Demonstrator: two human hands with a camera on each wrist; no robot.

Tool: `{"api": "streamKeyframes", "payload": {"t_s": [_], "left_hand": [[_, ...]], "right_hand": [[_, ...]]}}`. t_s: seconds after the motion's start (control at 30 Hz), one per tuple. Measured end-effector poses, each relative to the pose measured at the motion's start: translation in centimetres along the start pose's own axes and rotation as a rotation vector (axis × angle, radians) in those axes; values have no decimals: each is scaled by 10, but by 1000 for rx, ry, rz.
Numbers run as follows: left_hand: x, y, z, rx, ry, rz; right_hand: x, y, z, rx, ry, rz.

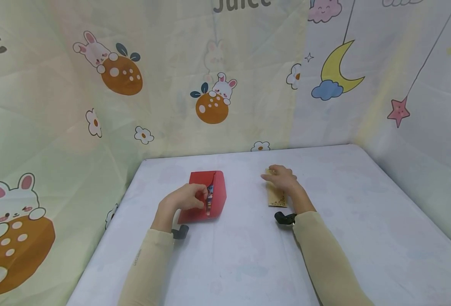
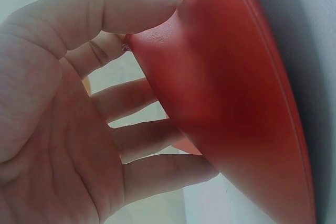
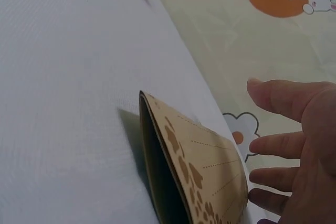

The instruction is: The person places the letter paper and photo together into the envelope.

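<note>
A red envelope [image 1: 219, 193] lies on the left part of the table, with a strip of colourful printed paper [image 1: 209, 197] showing in its opening. At this opening, my left hand [image 1: 187, 196] pinches the envelope's edge; in the left wrist view the thumb lies on the red surface [image 2: 220, 93] and the other fingers reach behind it. To the right, a folded tan card [image 1: 277, 197] with brown leaf-like prints and dotted lines stands partly spread in the right wrist view. My right hand [image 1: 284, 178] hovers at its far end, fingers extended, gripping nothing.
A white cloth covers the table [image 1: 241, 263]. Pale fabric walls [image 1: 172, 63] printed with rabbits, flowers and a moon rise behind and at both sides. Dark wrist cameras are strapped at both sleeves.
</note>
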State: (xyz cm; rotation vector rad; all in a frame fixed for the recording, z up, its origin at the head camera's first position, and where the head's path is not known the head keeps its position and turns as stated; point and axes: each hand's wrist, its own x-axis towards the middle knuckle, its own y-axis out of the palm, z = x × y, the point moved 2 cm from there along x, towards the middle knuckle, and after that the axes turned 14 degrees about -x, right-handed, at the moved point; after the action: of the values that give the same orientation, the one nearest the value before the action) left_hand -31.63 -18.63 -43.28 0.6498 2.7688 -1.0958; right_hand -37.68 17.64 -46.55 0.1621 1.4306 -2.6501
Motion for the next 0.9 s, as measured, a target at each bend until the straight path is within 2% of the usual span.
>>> {"api": "streamKeyframes", "payload": {"t_s": [0.4, 0.9], "left_hand": [[-1, 0, 0, 6, 4, 2], [0, 0, -1, 8, 7, 6]], "right_hand": [[-2, -4, -2, 4, 19, 7], [-2, -5, -2, -17, 1, -7]]}}
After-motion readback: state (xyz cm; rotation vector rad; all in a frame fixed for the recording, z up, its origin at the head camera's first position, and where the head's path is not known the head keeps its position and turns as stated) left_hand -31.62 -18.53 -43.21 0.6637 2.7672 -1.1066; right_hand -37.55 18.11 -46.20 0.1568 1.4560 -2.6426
